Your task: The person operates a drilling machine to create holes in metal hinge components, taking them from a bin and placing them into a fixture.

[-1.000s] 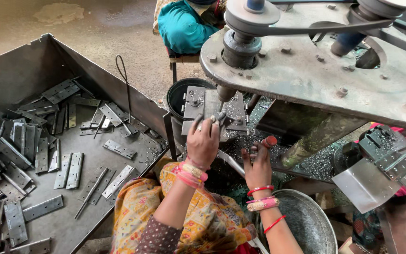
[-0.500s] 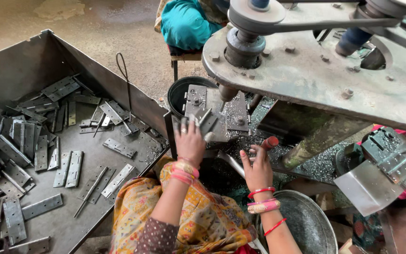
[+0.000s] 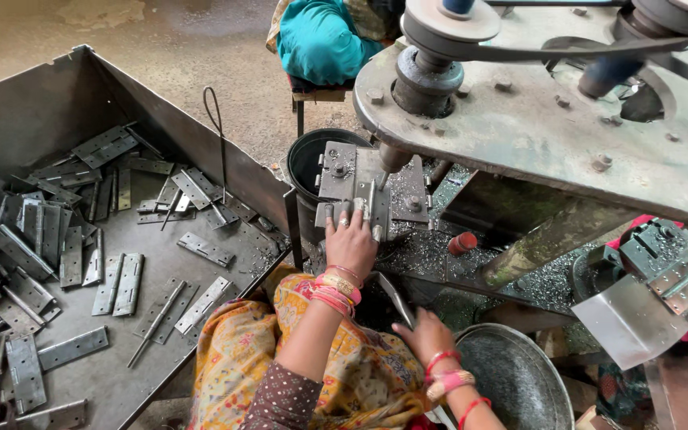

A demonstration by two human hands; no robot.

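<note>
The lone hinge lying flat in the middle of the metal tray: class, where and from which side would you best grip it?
Probably by its long edges, pinched across the narrow width from above. The hinge lies flat and apart from the others on the tray floor, so its edges are free while its faces offer no purchase.

A metal workshop: belt-driven drill press (image 3: 519,103), bin (image 3: 33,103) of steel hinges (image 3: 117,284), metal shavings (image 3: 431,255).

Hinges (image 3: 121,283) in tray (image 3: 33,103) left; jig (image 3: 364,187) ahead under drill head (image 3: 439,40); bowl (image 3: 511,378) right.
</note>
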